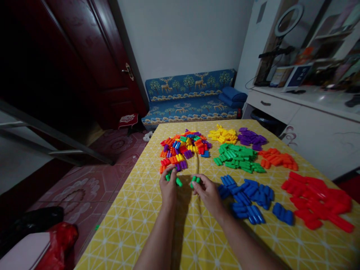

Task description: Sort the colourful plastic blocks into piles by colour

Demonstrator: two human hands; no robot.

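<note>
Several green plastic pieces [179, 182] are in my left hand [168, 183], its fingers closed round them near the front of the mixed pile. My right hand [206, 189] pinches more green plastic pieces [195, 181], a short gap away from the left. Just beyond lies a mixed-colour pile [182, 146] of small rounded plastic pieces, some joined in rows. To the right sit sorted heaps: yellow pieces [222, 135], purple pieces [251, 138], green pieces [239, 157], orange pieces [278, 159], blue pieces [247, 197] and red pieces [317, 198].
The table [135, 225] has a yellow patterned cloth. Behind it stands a blue patterned sofa [191, 101]. A white cabinet [323, 123] runs along the right side. At left are a dark red door [95, 56], a metal frame [56, 138] and a red bag [63, 240].
</note>
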